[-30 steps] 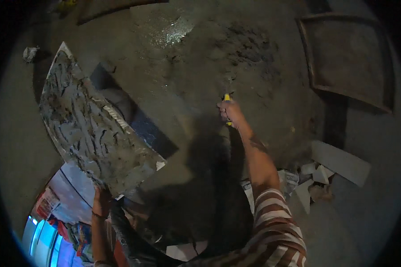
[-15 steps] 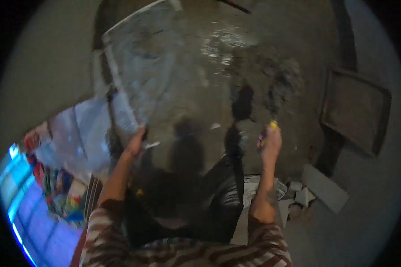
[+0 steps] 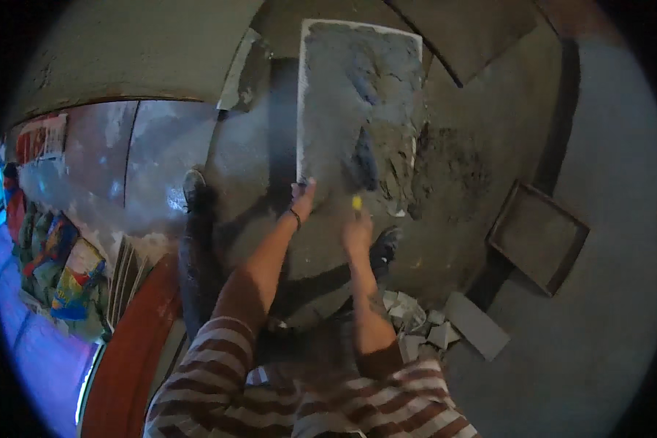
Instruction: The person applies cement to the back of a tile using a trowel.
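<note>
A rectangular tile (image 3: 300, 95) with pale edges lies ahead of me, its upper face coated in wet grey mortar (image 3: 336, 95). My left hand (image 3: 304, 201) is closed around its near left corner. My right hand (image 3: 356, 232) is wrapped around the handle of a trowel (image 3: 365, 162), which has a yellow tip by my fingers. The dark pointed blade rests over the mortar near the tile's near right part, where the coat is rough and ridged. Motion blurs the right fingers slightly.
Dark mortar marks the floor (image 3: 456, 171) right of the tile. A shallow square tray (image 3: 540, 237) sits farther right, with broken tile pieces (image 3: 442, 334) and a grey slab (image 3: 477, 326) nearer me. Laid tiles (image 3: 168, 139), colourful bags (image 3: 77, 277) and stacked tiles (image 3: 124, 281) occupy the left.
My view has swung, and the tile now appears farther right and more upright. The trowel has moved left from the mortar on the floor to over the tile. Both hands keep their grips.
</note>
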The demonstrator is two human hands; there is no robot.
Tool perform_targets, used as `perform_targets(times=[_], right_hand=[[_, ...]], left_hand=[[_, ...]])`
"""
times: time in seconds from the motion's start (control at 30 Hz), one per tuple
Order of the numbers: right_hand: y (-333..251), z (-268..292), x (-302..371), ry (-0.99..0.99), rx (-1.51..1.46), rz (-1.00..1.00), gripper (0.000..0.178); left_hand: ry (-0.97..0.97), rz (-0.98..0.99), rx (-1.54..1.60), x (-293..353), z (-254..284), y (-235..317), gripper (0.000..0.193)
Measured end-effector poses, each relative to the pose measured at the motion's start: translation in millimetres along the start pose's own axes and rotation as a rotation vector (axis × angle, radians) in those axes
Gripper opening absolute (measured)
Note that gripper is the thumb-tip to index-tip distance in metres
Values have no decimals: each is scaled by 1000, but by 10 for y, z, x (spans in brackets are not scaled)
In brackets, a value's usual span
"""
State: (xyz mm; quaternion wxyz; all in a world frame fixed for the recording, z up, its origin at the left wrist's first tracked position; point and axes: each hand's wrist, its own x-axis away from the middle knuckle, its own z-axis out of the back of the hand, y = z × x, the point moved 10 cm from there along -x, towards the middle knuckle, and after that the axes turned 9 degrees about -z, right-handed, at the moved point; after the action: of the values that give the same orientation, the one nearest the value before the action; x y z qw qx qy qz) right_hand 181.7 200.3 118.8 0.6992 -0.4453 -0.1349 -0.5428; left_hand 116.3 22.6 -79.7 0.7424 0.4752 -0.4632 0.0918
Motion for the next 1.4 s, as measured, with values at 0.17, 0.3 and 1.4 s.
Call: perform_targets(times=[0.17,0.3,1.4], right_hand=[[400,799,476,-111,-341,-268,26],[421,1087,42,-13,121,21,27],[2013,-147,-439,320,17,252,28]], left_hand=[[-13,65,273,373,-483,590,109],[36,6,192,340,-483,708,99],[-225,225,387,610,-286,540,77]])
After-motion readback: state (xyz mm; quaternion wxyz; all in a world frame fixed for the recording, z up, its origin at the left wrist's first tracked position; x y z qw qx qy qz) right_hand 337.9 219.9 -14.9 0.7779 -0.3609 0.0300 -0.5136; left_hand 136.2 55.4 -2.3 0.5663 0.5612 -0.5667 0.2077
